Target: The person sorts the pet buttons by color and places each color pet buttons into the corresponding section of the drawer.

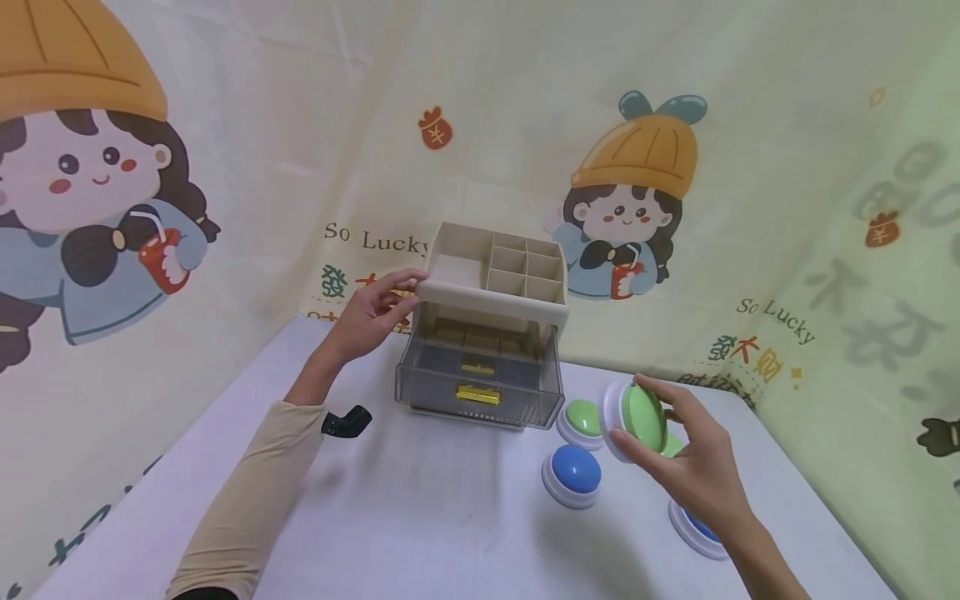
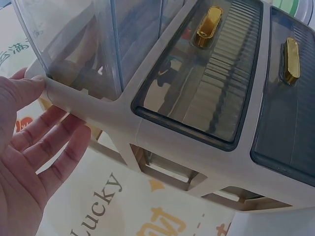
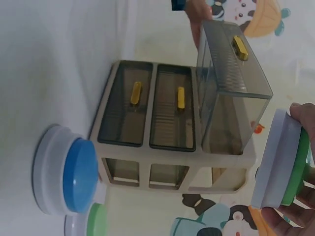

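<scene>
Fingers of the right hand (image 1: 708,467) pinch a green-topped button (image 1: 643,419) by its rim, above the white tabletop (image 1: 420,521), a blue button (image 1: 576,469) standing near the organizer's pulled-out drawer (image 1: 521,406). The left hand (image 1: 366,315) rests relaxed, extended fingers on the organizer's (image 1: 491,303) upper corner; bare tabletop spreads in front, and beyond its far edge a printed cloth (image 1: 495,75) reads "So Lucky".

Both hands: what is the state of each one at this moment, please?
Left hand: open, touching the side of the drawer organizer.
Right hand: holding a green-topped white button.
</scene>
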Action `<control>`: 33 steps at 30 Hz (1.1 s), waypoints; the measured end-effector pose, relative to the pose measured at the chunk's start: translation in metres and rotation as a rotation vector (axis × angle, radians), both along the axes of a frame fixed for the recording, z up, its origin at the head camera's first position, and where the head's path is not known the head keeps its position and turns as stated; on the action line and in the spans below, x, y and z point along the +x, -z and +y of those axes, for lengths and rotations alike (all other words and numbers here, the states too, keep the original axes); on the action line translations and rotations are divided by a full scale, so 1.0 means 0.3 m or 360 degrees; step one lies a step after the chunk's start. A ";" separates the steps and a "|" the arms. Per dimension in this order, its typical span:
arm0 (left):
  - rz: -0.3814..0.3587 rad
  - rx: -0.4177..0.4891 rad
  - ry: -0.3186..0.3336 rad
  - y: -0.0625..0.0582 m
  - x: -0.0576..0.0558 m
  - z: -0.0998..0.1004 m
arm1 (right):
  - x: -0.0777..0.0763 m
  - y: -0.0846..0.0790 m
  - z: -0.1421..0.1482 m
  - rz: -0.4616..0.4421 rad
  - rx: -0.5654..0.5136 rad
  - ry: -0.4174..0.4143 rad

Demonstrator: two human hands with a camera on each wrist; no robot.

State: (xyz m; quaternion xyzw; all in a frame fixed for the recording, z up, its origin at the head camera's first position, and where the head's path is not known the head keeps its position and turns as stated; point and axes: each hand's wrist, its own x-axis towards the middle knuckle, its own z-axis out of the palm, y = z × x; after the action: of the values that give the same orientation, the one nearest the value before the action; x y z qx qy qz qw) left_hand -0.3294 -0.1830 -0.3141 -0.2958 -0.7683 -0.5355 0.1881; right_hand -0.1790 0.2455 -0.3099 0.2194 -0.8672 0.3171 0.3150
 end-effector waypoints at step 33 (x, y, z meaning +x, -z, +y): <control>0.0002 0.0005 0.0005 0.000 -0.001 0.002 | -0.124 -0.207 -0.191 0.0310 0.0216 -0.0258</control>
State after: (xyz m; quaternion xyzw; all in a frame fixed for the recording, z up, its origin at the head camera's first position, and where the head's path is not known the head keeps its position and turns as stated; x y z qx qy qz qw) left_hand -0.3299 -0.1823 -0.3141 -0.2969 -0.7669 -0.5369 0.1882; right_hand -0.2161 0.1882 -0.2477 0.3392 -0.8315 0.2593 0.3554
